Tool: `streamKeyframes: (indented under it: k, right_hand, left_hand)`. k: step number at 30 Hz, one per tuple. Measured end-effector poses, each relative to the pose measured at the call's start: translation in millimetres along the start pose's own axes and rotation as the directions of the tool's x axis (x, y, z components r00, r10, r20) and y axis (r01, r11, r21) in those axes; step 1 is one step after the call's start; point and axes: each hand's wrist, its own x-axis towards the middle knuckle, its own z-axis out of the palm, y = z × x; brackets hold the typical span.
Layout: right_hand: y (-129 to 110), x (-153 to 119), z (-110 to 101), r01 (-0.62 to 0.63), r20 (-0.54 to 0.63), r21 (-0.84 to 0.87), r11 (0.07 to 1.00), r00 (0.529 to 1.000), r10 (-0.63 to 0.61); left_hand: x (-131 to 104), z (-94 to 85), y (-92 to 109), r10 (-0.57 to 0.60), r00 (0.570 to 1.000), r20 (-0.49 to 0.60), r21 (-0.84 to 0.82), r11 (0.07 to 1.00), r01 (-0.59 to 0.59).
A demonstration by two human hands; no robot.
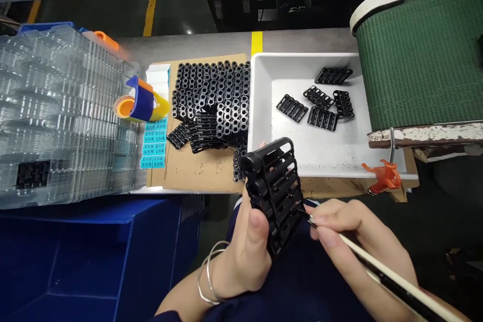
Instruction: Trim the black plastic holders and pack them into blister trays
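Observation:
My left hand [247, 254] is closed around a black plastic slotted part [277, 186], held up and tilted in front of my lap. Several parallel bars run across it. Between the thumb and fingers of my right hand [350, 241] is a slim cream-and-black hand tool [368, 256]; its exact kind is unclear. The dark tip touches or nearly touches the part's right edge. Beyond my hands, a white tray [260, 126] holds several similar loose parts [292, 108]. To its left, more of these black parts [211, 85] stand stacked in rows on cardboard, some lying tipped in front.
Clear plastic trays [75, 110] are piled at the left, above a blue bin [75, 256]. Tape rolls [141, 103] rest beside printed labels [154, 148]. A green conveyor belt [418, 55] juts in at right, with an orange tool [383, 176] hanging below it.

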Motion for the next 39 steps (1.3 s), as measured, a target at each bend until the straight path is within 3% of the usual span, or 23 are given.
streamKeyframes:
  k: [3, 7, 13, 19, 27, 33, 39]
  right_hand:
    - [1.2, -0.7, -0.9, -0.09, 0.023, 0.074, 0.993, 0.996, 0.089]
    - [3.9, -3.4, -0.6, -0.053, -0.012, 0.123, 0.991, 0.998, 0.055]
    - [5.3, -2.6, 0.4, -0.074, -0.023, 0.107, 0.992, 0.997, 0.077]
    - [7.3, -1.5, 2.1, -0.162, 0.003, 0.271, 0.949, 0.986, 0.168]
    - [4.6, 3.2, 3.0, -0.116, 0.002, 0.203, 0.972, 0.993, 0.118]
    - [6.2, 4.3, 3.0, -0.159, 0.01, 0.242, 0.957, 0.987, 0.162]
    - [6.5, 4.7, 3.6, -0.201, 0.046, 0.281, 0.938, 0.98, 0.196]
  left_hand:
    - [1.5, 1.6, 0.5, 0.038, 0.999, 0.03, -0.013, 0.999, -0.038]
    - [2.2, 1.4, 0.5, 0.037, 0.999, 0.032, -0.027, 0.999, -0.036]
    - [-0.2, -0.9, 0.0, -0.065, 0.998, 0.005, -0.097, 0.993, 0.065]
    - [-2.9, -3.5, -5.8, -0.076, 0.996, 0.056, -0.166, 0.983, 0.084]
    - [4.1, -5.2, -1.4, -0.081, 0.997, 0.022, -0.119, 0.989, 0.083]
    - [4.3, -4.6, -4.5, -0.095, 0.993, 0.064, -0.192, 0.976, 0.106]
    - [4.7, -9.0, -6.2, -0.116, 0.993, 0.017, -0.161, 0.98, 0.117]
